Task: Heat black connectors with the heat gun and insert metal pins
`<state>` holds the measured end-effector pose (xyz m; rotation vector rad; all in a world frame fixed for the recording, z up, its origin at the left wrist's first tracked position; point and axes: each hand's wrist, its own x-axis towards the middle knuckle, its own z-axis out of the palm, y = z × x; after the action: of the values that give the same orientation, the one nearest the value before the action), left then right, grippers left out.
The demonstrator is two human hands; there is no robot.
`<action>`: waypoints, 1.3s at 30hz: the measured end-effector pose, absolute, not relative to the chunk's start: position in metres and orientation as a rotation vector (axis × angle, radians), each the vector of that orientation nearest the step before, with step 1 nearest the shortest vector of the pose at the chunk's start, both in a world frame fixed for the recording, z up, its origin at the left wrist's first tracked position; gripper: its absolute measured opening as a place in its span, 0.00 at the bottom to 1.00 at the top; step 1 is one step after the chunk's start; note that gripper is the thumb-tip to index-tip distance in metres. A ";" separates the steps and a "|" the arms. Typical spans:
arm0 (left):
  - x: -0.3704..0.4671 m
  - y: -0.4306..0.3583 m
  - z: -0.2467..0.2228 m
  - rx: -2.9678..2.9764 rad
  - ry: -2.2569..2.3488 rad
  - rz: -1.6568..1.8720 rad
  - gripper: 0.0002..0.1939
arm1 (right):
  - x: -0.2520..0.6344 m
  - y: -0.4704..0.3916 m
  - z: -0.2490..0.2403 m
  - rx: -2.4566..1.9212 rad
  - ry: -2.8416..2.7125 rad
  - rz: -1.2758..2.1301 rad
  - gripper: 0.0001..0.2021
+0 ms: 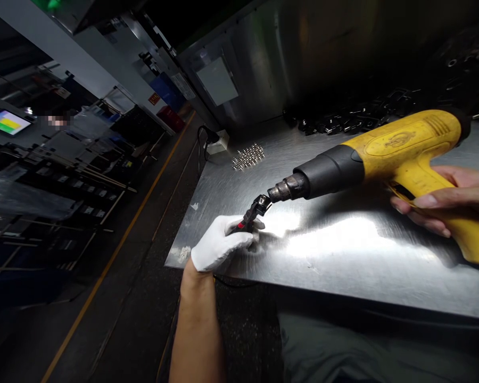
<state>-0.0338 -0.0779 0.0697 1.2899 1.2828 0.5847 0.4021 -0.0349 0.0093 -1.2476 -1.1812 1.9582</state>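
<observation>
My right hand (443, 207), bare, is wrapped round the handle of a yellow heat gun (407, 141). The gun's stepped metal nozzle (289, 187) points left and down. Just off its tip is a small black part with a shiny metal fitting (262, 201). My left hand (219, 242), in a white glove, is closed round the lower end of this black part, where a red mark shows. Both are held over the metal table (327, 266). The glove hides much of the held end.
Small silver metal pieces (248, 156) stand grouped on the table's far left. Behind the heat gun lies a pile of black parts with metal bits (343, 121). A white power strip (218, 142) with a black plug sits at the far left corner. Racks (72, 186) stand across the aisle.
</observation>
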 end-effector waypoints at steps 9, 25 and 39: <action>-0.035 -0.079 0.068 1.294 1.262 0.601 0.17 | 0.401 -0.036 0.008 -1.233 -1.159 1.941 0.16; -0.034 -0.079 0.070 1.370 1.294 0.557 0.15 | 0.389 -0.044 0.028 -1.258 -1.188 1.911 0.17; -0.035 -0.079 0.069 1.394 1.291 0.554 0.15 | 0.389 -0.042 0.025 -1.335 -1.150 1.892 0.19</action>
<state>-0.0347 -0.0794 0.0689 1.3943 1.2906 0.5535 0.3891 -0.0423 0.0247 -1.3351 -1.1502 1.8921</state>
